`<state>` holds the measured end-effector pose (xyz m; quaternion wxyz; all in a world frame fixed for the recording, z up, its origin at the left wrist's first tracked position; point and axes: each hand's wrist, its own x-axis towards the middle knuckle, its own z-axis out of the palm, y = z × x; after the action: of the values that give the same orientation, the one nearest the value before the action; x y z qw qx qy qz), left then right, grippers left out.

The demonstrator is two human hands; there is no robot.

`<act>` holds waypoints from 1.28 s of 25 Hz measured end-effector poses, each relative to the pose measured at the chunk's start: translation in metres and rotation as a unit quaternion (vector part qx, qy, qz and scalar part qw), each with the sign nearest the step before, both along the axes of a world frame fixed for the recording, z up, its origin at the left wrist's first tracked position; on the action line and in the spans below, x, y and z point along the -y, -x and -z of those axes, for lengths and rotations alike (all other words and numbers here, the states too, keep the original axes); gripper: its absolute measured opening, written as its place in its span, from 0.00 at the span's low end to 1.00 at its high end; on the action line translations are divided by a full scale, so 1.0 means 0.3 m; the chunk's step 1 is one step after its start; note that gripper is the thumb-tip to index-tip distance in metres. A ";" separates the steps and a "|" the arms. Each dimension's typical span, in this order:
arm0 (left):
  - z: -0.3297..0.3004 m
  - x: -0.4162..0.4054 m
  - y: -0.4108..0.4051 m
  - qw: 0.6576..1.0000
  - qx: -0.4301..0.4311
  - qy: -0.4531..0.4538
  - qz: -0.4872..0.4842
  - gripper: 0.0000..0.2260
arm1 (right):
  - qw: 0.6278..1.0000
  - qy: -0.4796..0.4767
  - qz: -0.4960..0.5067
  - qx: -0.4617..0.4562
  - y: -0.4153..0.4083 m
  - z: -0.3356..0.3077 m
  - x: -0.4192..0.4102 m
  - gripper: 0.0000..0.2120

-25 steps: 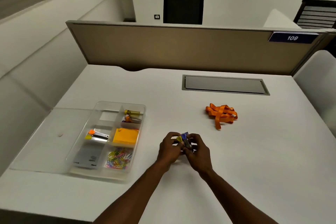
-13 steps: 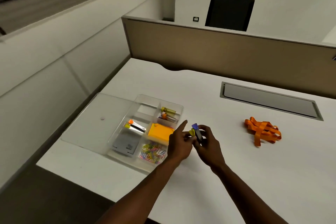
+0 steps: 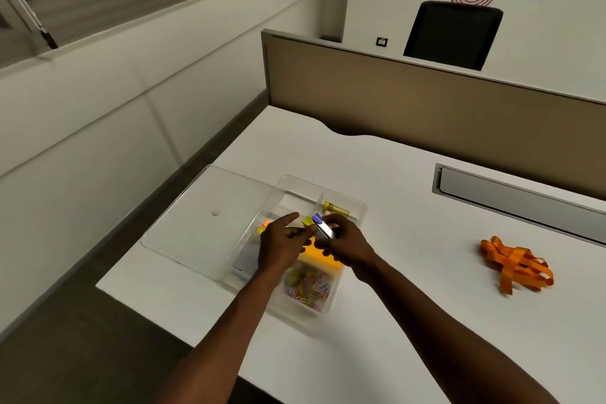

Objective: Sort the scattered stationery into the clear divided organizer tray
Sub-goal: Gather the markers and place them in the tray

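Note:
The clear divided organizer tray (image 3: 360,207) lies near the desk's left edge. It holds coloured paper clips (image 3: 307,285), an orange sticky-note pad (image 3: 319,256), yellow-capped items (image 3: 335,208) and a grey card, partly hidden by my hands. My right hand (image 3: 344,241) hovers above the tray and grips a small metal item with a blue end (image 3: 323,226). My left hand (image 3: 278,244) pinches a small yellow-ended piece (image 3: 307,221) beside it, index finger stretched out. Both pieces touch each other above the tray.
The tray's clear lid (image 3: 210,216) lies flat to the left of it. A bundle of orange straps (image 3: 515,264) rests on the white desk (image 3: 410,272) at the right. A grey cable hatch (image 3: 511,197) and a beige partition (image 3: 426,115) stand behind.
Both hands have carried the small blue and yellow pieces leftward, from the bare desk to above the tray. The camera has swung to the left too.

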<state>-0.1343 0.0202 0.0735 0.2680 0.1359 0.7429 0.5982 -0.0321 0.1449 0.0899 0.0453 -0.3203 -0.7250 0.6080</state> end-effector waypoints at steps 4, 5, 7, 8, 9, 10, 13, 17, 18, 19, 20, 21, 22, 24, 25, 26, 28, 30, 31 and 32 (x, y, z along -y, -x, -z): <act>0.036 0.041 0.159 0.999 -0.029 0.014 -0.030 0.15 | 1.000 -0.001 0.000 0.020 0.158 0.030 0.005 0.22; 0.046 0.051 0.191 0.998 -0.038 0.024 -0.036 0.12 | 1.000 -0.009 -0.003 0.027 0.192 0.044 0.007 0.22; 0.077 0.072 0.248 0.991 -0.099 0.075 -0.049 0.09 | 0.996 -0.068 -0.015 0.050 0.254 0.069 0.015 0.22; 0.095 0.080 0.270 0.981 -0.151 0.111 -0.049 0.09 | 0.992 -0.109 -0.028 0.062 0.278 0.073 0.021 0.22; 0.115 0.086 0.288 0.967 -0.205 0.149 -0.036 0.10 | 0.985 -0.151 -0.044 0.072 0.300 0.075 0.027 0.22; 0.138 0.092 0.305 0.949 -0.258 0.181 -0.010 0.12 | 0.976 -0.192 -0.063 0.082 0.323 0.074 0.035 0.21; 0.215 0.102 0.338 0.904 -0.358 0.225 0.060 0.12 | 0.940 -0.297 -0.128 0.106 0.387 0.101 0.051 0.23; 0.239 0.108 0.331 0.928 -0.298 0.213 0.062 0.17 | 0.899 -0.395 -0.168 0.089 0.417 0.158 0.070 0.26; 0.240 0.108 0.330 0.931 -0.294 0.209 0.061 0.19 | 0.887 -0.418 -0.175 0.084 0.417 0.169 0.073 0.27; 0.242 0.108 0.330 0.931 -0.296 0.205 0.063 0.21 | 0.877 -0.439 -0.182 0.076 0.417 0.182 0.072 0.27; 0.242 0.108 0.330 0.930 -0.301 0.201 0.064 0.22 | 0.871 -0.450 -0.185 0.071 0.415 0.191 0.071 0.25; 0.243 0.109 0.329 0.930 -0.303 0.197 0.062 0.23 | 0.868 -0.456 -0.184 0.067 0.414 0.201 0.068 0.24; 0.245 0.109 0.328 0.930 -0.306 0.194 0.059 0.23 | 0.867 -0.460 -0.178 0.066 0.412 0.206 0.067 0.22; 0.252 0.110 0.326 0.930 -0.308 0.190 0.056 0.20 | 0.867 -0.472 -0.146 0.062 0.408 0.206 0.070 0.18; 0.252 0.110 0.325 0.932 -0.305 0.190 0.054 0.19 | 0.865 -0.483 -0.126 0.060 0.409 0.208 0.073 0.15; 0.252 0.110 0.324 0.934 -0.298 0.190 0.052 0.18 | 0.859 -0.497 -0.108 0.059 0.410 0.207 0.078 0.14; 0.249 0.106 0.324 0.939 -0.280 0.193 0.049 0.18 | 0.849 -0.518 -0.089 0.056 0.418 0.200 0.085 0.13; 0.249 0.106 0.328 0.941 -0.270 0.197 0.049 0.19 | 0.856 -0.505 -0.100 0.051 0.431 0.192 0.088 0.14; 0.251 0.107 0.331 0.941 -0.268 0.199 0.051 0.19 | 0.860 -0.495 -0.113 0.049 0.436 0.190 0.090 0.16; 0.253 0.109 0.334 0.941 -0.268 0.199 0.054 0.19 | 0.863 -0.486 -0.128 0.050 0.440 0.189 0.096 0.17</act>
<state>-0.2345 -0.0126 -0.0023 0.1124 0.2748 0.8828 0.3641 -0.1641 0.1161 0.0332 0.0804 -0.1922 -0.9645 0.1620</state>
